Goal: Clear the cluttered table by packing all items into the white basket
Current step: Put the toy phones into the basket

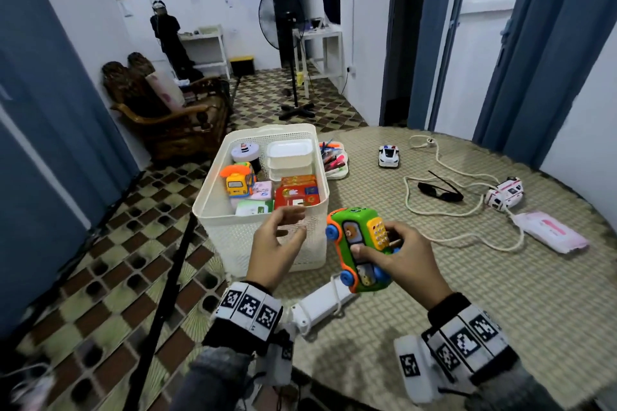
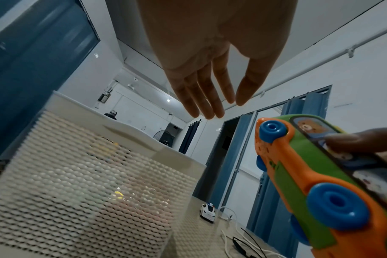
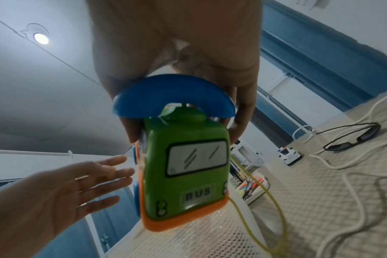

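Note:
My right hand (image 1: 397, 243) grips a green and orange toy bus (image 1: 359, 250) with blue wheels, held in the air just right of the white basket (image 1: 233, 237). In the right wrist view the toy bus (image 3: 188, 171) shows its "BUS" front and a blue handle under my fingers (image 3: 243, 122). My left hand (image 1: 283, 230) hovers with straight fingers and holds nothing, in front of the basket's near wall and left of the bus. In the left wrist view my left hand (image 2: 210, 97) reaches over the basket (image 2: 82, 192) beside the toy bus (image 2: 309, 183). The basket holds several toys and boxes.
On the woven mat lie a white toy police car (image 1: 389, 157), black sunglasses (image 1: 440, 192), a white cord (image 1: 444, 213), a white toy ambulance (image 1: 504, 193), a pink wipes pack (image 1: 551, 232), a tray of pens (image 1: 334, 160) and a white power strip (image 1: 324, 305).

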{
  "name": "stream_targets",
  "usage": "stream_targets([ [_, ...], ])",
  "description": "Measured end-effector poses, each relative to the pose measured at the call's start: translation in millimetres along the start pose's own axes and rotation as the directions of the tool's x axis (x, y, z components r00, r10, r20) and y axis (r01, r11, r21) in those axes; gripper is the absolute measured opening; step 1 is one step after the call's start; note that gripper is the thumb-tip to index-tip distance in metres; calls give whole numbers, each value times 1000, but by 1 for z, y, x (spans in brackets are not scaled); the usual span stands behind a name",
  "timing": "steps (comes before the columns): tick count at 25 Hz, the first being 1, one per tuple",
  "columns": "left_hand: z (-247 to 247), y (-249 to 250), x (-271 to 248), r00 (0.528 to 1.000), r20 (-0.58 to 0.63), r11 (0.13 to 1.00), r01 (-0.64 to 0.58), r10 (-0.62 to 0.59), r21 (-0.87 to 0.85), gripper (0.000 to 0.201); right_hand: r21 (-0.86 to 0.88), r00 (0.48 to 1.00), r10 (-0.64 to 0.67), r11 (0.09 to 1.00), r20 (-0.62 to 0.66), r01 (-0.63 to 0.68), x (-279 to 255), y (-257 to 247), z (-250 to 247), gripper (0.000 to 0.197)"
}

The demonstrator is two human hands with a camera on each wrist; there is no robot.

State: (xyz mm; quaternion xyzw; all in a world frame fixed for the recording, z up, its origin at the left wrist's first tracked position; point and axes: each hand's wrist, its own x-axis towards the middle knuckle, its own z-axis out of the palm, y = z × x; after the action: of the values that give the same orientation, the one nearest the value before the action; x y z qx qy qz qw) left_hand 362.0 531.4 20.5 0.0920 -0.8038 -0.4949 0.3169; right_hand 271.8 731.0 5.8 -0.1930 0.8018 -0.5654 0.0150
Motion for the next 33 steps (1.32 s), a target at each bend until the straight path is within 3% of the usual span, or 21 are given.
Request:
stream_targets([
  [6,-71,-29,9,996,-89,999,32,-30,23,19,106,1000,21,994,22,-23,12,-50,58,35],
  [12,-134,-91,71,980,-190,993,81,-64,87,19,173,999,5,985,43,-13,67,-94,131,39],
  [16,-161,-135,117,975,-155,973,183,-161,141,33,178,999,36,983,38,-42,108,-112,175,47],
  [19,-166,-147,142,952,-10,942,304,-306,141,58,142,996,56,988,64,-65,136,-117,201,45],
  [23,-163,-175,155,898,23,885,428,-439,184,68,-47,994,45,998,100,-40,170,-119,222,49],
  [27,-163,-195,157,904,-17,898,426,-427,106,64,-353,962,109,935,249,-14,203,-118,246,37],
  [30,-162,-198,157,914,-50,911,405,-403,71,61,-584,887,234,811,398,48,225,-117,266,48],
  [33,-161,-203,155,912,-31,912,410,-410,12,62,-692,791,352,711,500,122,236,-123,283,46],
])
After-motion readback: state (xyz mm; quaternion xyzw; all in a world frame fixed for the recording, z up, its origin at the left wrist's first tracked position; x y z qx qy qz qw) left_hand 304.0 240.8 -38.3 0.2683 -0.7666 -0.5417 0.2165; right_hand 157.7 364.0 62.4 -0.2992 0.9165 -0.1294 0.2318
